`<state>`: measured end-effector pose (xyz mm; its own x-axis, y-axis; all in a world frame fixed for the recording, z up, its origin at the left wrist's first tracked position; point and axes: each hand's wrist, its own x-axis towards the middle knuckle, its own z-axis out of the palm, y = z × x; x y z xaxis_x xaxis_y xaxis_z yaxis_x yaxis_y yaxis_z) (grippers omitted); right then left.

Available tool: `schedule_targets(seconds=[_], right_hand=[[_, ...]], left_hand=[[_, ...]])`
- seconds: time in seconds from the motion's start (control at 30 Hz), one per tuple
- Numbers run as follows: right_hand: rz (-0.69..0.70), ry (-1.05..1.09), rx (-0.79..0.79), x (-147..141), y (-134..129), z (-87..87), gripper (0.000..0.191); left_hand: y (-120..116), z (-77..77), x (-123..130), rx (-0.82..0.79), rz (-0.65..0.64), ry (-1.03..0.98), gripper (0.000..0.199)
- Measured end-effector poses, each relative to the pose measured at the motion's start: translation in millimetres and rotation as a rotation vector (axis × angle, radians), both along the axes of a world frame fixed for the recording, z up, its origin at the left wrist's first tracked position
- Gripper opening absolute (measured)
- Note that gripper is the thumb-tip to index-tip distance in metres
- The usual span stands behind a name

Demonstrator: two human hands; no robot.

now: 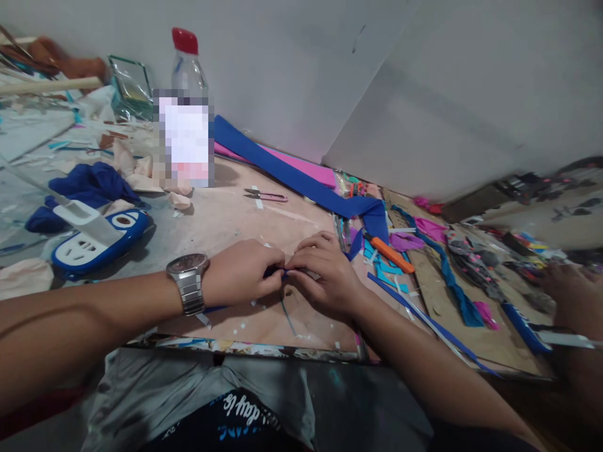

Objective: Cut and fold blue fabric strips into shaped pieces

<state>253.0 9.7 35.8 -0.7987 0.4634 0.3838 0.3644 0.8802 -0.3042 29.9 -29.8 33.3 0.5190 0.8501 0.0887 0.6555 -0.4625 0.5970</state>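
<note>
Just above the front of the board, my left hand [245, 271], below a metal-banded watch [188, 279], pinches a narrow dark blue fabric strip [286, 270] between thumb and fingers. Close against it, my right hand [330, 271] pinches the same strip, its fingertips nearly meeting those of the left. Most of the strip is hidden by the fingers; a blue length also shows under my left wrist. Beyond the hands lie pink-handled thread snips [266, 195]. An orange cutter [390, 253] rests right of my right hand, among blue scraps.
A wide blue fabric band [282, 168] and a pink strip [301, 164] run along the wall. At left are a blue-and-white power socket [101, 242], crumpled blue cloth [94, 188] and a red-capped bottle [189, 69]. Another person's hand [572, 289] is at far right.
</note>
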Motion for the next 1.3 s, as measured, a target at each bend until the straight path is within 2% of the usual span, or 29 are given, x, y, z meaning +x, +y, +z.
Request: schedule_targets(seconds=[0.37, 0.47, 0.8, 0.97, 1.3], right_hand=[[0.032, -0.119, -0.072, -2.2, -1.1, 1.8, 0.006], [0.030, -0.097, -0.079, -1.8, 0.2, 1.1, 0.004], [0.090, -0.009, -0.100, -1.2, -0.1, -0.6, 0.004], [0.069, 0.012, -0.122, -0.2, 1.7, -0.7, 0.003], [0.038, -0.004, -0.114, 0.9, 3.7, -0.3, 0.003]], left_hand=[[0.7, -9.1, -1.1, 0.138, -0.042, 0.011, 0.020], [2.4, -10.4, -0.8, 0.172, -0.038, 0.022, 0.021], [2.2, -13.4, -0.7, 0.184, -0.072, 0.012, 0.017], [3.7, -14.8, -0.5, 0.210, -0.094, -0.001, 0.020], [1.1, -8.3, -2.0, 0.165, -0.038, -0.007, 0.024]])
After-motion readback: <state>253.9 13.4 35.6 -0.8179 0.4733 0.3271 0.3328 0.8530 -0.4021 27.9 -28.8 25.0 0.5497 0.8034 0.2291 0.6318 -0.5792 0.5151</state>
